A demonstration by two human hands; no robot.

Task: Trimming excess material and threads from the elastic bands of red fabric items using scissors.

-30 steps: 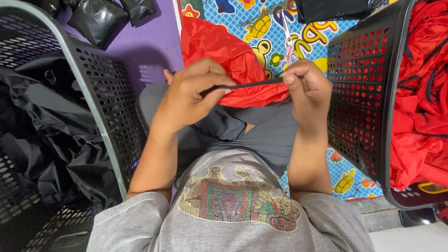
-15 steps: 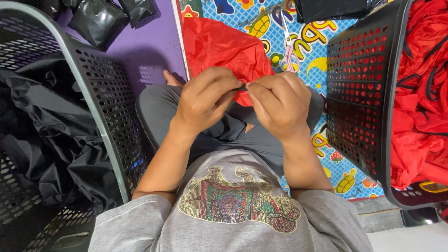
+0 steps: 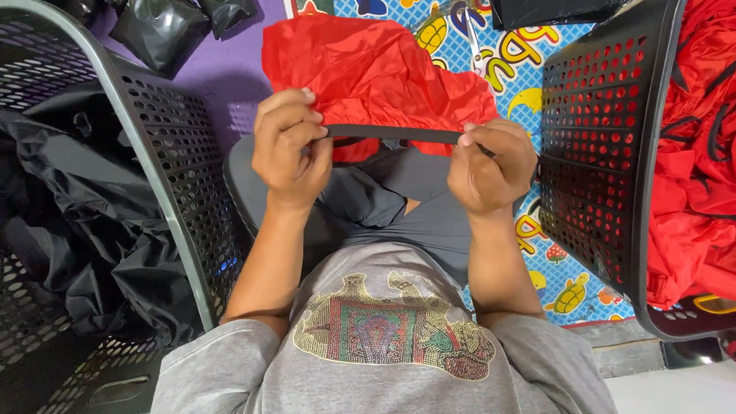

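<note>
Black strap stretched between two hands over a lap.

The left hand (image 3: 291, 149) and right hand (image 3: 491, 165) each pinch an end of a flat, narrow black strap (image 3: 391, 134), pulled taut and level. It is attached to crinkled, glossy red fabric (image 3: 368, 69) spread beyond the knees, between two black perforated baskets (image 3: 598, 138).

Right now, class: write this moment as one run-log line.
left hand: pinching black strap | right hand: pinching strap's other end | strap: stretched level | red cloth: behind strap, over lap
</note>
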